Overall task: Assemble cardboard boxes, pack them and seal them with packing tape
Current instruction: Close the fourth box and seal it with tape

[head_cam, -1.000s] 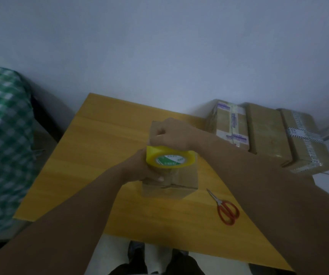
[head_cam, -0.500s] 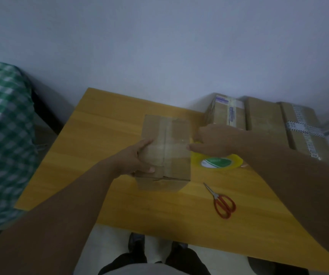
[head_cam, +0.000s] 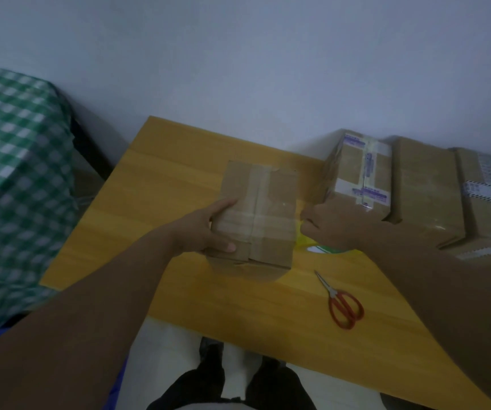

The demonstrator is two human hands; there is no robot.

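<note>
Roll (head_cam: 306, 242) has moved off the box (head_cam: 268, 196): a second ago it sat on the near end of the top with both your hands on it; now it's down at the box's right side, low by the table (head_cam: 161, 184); box itself hasn't shifted, mid-table, long axis running near to far.

Your right hand (head_cam: 339, 226) is over the roll, knuckles up, fingers curled down round it; only a yellow sliver and a bit of green-white label show below the hand; can't tell whether tape runs from roll to box.

Your left hand (head_cam: 205, 232) grips the box's near-left corner; thumb (head_cam: 223, 247) lies flat on the top near the near edge, fingers wrap up the left side and over the top edge.

Box top: brown tape down the centre seam; a clear band crosses it about a third of the way from the near end; the far end of the brown tape looks torn and ragged.

Scissors (head_cam: 343, 303), red handles, lie on the table near-right of the box, apart from it, blades pointing far-left.

Three sealed boxes (head_cam: 427, 187) sit side by side at the far right, just beyond your right hand; the left one has printed tape, the right one has patterned tape.

Green checked cloth (head_cam: 10, 173) is off the table to the left.
</note>
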